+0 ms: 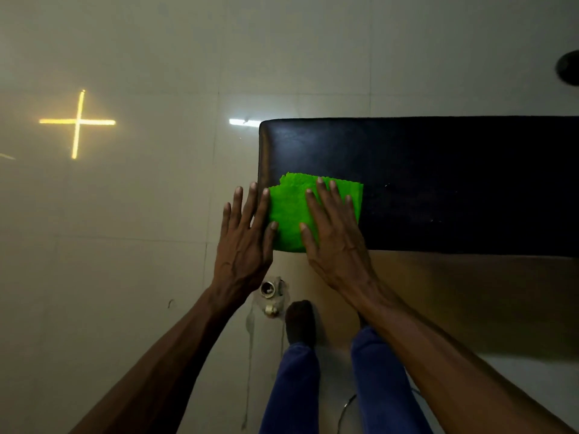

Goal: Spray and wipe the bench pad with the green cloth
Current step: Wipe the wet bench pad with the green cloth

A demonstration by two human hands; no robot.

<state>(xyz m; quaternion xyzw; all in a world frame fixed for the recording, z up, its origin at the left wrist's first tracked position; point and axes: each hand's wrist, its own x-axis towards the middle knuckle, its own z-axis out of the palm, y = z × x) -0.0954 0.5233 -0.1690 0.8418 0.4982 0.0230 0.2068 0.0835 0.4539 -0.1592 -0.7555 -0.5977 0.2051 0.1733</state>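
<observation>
Pale floor tiles [131, 277] fill most of the view, with a bright cross-shaped light reflection [77, 122] at ten o'clock and a dark round object [568, 68], too cut off to identify, at two o'clock. From the centre out to three o'clock lies the black bench pad [438, 170], and the green cloth [289, 214] sits folded on its near left corner, close to the pad's left end and front edge. The right hand [332, 233] lies flat on the cloth with fingers spread and straight, pressing it onto the pad. The left hand [244, 242] is likewise open and grips nothing; its fingers are straight, its thumb touches the cloth's left edge, and most of it hangs over the pad's left end. At six o'clock are blue trouser legs [294, 386] and a dark-socked foot [300, 321], beside a small metal floor fitting [270, 292] with a wet-looking streak below it. No spray bottle is in view, so whether the pad is wetted cannot be told. The likely slip is the cloth sliding off the corner, since it sits so near two edges, or bunching under an uneven palm and leaving the far strip at twelve o'clock unwiped.
</observation>
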